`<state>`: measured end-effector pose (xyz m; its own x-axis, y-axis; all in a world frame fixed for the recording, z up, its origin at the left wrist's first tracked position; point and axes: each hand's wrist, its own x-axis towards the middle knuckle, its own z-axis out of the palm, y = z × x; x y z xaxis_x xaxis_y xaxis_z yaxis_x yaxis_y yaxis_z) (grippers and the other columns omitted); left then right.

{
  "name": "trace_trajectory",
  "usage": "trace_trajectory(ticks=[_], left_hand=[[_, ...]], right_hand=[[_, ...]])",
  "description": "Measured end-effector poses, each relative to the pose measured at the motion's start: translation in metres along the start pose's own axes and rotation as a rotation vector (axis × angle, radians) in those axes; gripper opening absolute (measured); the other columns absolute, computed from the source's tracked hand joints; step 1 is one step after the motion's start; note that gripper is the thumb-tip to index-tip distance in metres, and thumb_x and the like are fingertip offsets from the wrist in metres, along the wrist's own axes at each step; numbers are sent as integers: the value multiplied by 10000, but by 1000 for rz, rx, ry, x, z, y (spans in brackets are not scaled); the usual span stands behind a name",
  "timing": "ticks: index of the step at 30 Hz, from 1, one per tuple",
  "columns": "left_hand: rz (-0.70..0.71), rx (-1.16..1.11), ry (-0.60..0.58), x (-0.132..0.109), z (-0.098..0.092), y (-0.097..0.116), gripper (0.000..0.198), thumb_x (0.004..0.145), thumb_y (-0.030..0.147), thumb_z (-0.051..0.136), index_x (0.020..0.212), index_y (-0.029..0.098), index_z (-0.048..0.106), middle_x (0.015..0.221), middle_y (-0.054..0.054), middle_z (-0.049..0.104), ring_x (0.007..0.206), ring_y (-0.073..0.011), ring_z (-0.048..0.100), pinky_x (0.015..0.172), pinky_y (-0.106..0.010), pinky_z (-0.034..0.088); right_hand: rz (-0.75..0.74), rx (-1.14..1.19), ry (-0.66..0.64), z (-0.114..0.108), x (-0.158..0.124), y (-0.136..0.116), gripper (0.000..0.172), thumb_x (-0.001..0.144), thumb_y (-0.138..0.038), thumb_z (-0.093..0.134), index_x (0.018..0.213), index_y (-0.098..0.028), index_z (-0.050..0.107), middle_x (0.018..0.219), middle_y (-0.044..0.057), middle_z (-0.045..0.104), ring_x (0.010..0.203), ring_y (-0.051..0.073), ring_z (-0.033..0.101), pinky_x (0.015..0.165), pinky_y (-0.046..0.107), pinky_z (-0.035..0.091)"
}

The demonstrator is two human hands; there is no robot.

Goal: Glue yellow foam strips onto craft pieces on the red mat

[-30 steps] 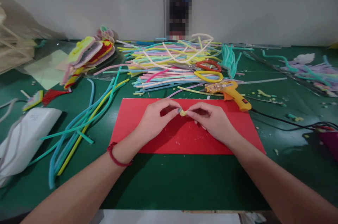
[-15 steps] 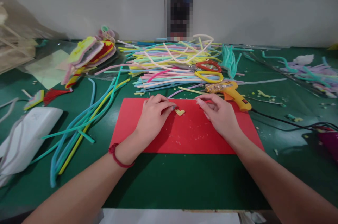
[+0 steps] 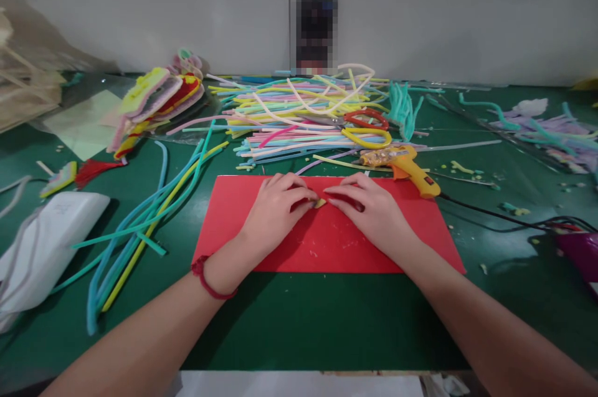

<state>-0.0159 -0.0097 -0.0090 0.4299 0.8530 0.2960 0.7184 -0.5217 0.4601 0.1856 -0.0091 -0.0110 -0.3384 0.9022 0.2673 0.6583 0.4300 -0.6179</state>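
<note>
On the red board, my left hand pinches a small bent yellow piece of fuzzy stem between thumb and forefinger. Only a short end of that piece shows past the fingertips. Close by on the right is my right hand, its thumb and forefinger held slightly apart at the yellow piece's free end. Nothing can be seen between those right fingers, and whether they touch the piece is too small to tell.
Behind the board lie a heap of coloured fuzzy stems, scissors and a yellow glue gun with a trailing cord. Loose stems and a white power strip are at left. Finished fuzzy pieces stand at the back left.
My right hand has moved left and slightly down, bringing its fingertips to the yellow piece. My left hand keeps its pinch, and less of the piece shows now.
</note>
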Motion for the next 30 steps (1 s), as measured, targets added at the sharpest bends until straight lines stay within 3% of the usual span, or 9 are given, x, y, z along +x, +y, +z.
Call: trace_trajectory(ticks=[6, 9, 14, 17, 20, 24, 30], left_hand=[[-1, -34, -9, 1, 0, -1, 124, 866, 214, 564, 910, 200, 679, 910, -37, 620, 852, -184, 540, 766, -342, 413], [-11, -62, -20, 2, -1, 0, 125, 863, 207, 564, 909, 195, 680, 905, -40, 613, 848, -182, 539, 759, -331, 423], [-41, -127, -16, 2, -2, 0, 111, 846, 202, 586, 892, 201, 688, 882, -32, 612, 827, -173, 543, 744, -313, 437], [-55, -173, 1, 2, -2, -2, 119, 836, 192, 596, 918, 208, 682, 875, -30, 617, 835, -177, 548, 748, -317, 453], [-114, -278, 25, 3, -4, -2, 173, 836, 166, 589, 992, 207, 652, 879, -25, 624, 841, -162, 579, 765, -310, 476], [-160, -311, 50, 3, -5, -1, 159, 860, 167, 545, 981, 191, 646, 919, -43, 641, 851, -162, 607, 780, -325, 496], [-98, -272, 54, 1, -1, -5, 159, 864, 169, 528, 967, 198, 646, 959, -48, 648, 918, -184, 605, 834, -356, 495]], right_hand=[[2, -33, -59, 0, 3, -3, 165, 902, -231, 476, 823, -235, 621, 891, 34, 611, 847, 174, 595, 717, 295, 458], [33, -59, -24, 1, 5, -2, 162, 903, -214, 458, 802, -221, 585, 874, 35, 609, 837, 175, 590, 704, 291, 444], [64, -88, 230, -1, 7, 10, 138, 888, -278, 486, 805, -210, 573, 852, 45, 602, 777, 181, 573, 661, 295, 440], [74, -105, 477, -12, 7, 20, 202, 897, -347, 465, 805, -205, 576, 825, 57, 602, 770, 189, 566, 659, 303, 452], [127, -242, 598, -27, 3, 34, 273, 886, -425, 461, 817, -196, 593, 818, 75, 602, 766, 207, 553, 697, 337, 453], [247, -508, 590, -37, -5, 57, 362, 830, -486, 512, 938, -157, 620, 913, 135, 607, 887, 274, 528, 771, 403, 431], [287, -507, 585, -38, -7, 69, 351, 862, -449, 451, 869, -159, 650, 876, 139, 610, 866, 276, 518, 778, 423, 410]])
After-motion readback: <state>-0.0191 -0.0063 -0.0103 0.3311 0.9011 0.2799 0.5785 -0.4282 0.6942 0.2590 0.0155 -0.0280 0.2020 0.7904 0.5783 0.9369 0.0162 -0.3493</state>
